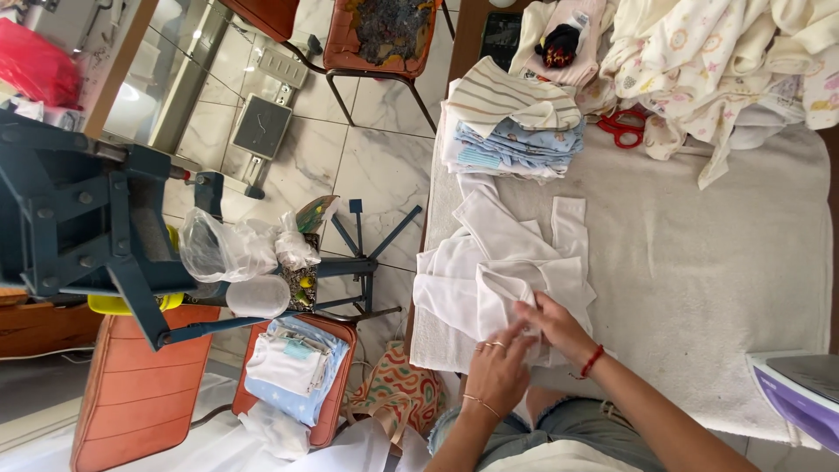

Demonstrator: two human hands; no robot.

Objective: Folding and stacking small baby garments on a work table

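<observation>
A small white garment (502, 262) lies spread at the near left edge of a table covered by a cream towel (699, 253). Both my hands rest on its near end. My left hand (500, 367), with rings and a thin bracelet, pinches a fold of the white cloth. My right hand (559, 325), with a red cord on the wrist, presses and grips the same fold just to the right. The fingertips of both hands meet on the cloth.
A stack of folded striped and blue baby clothes (511, 127) sits farther up the table. Red scissors (622, 125) lie beside a heap of printed cream clothes (717, 61). An iron (800, 385) stands at the near right. Left on the floor are a blue metal machine (79, 210) and orange chairs (140, 393).
</observation>
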